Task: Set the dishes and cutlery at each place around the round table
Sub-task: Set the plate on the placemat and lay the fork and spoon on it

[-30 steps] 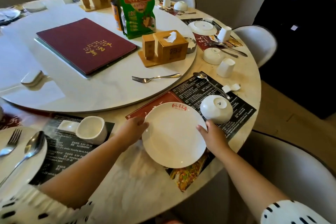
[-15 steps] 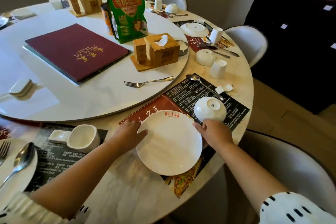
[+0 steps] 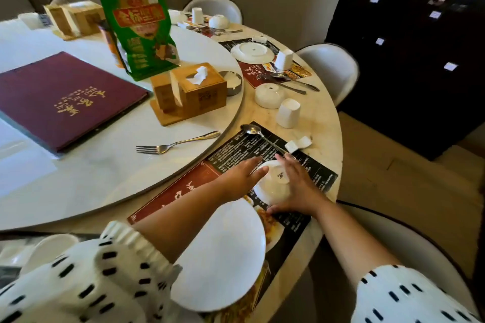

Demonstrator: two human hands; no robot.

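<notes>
An upturned white bowl (image 3: 273,183) sits on the dark placemat (image 3: 315,178) at the table's near right edge. My left hand (image 3: 242,176) lies against the bowl's left side with straight fingers. My right hand (image 3: 296,189) wraps its right side, fingers reaching to the far rim and thumb at the near rim. A white plate (image 3: 223,257) rests on the near end of the mat, partly under my left forearm. Just beyond the bowl a spoon (image 3: 258,135) lies on the mat, next to a small white spoon rest (image 3: 299,144). A fork (image 3: 178,143) is on the turntable.
The white turntable (image 3: 105,165) carries a maroon menu (image 3: 63,97), a green bag (image 3: 139,29) and a wooden tissue box (image 3: 194,92). An upturned cup (image 3: 288,113), bowl (image 3: 269,96) and plate (image 3: 252,52) mark the place beyond. White chairs (image 3: 330,68) ring the table.
Both hands left the plate's rim and moved forward to the upturned bowl. The plate now lies nearer me on the mat, and my view has shifted right.
</notes>
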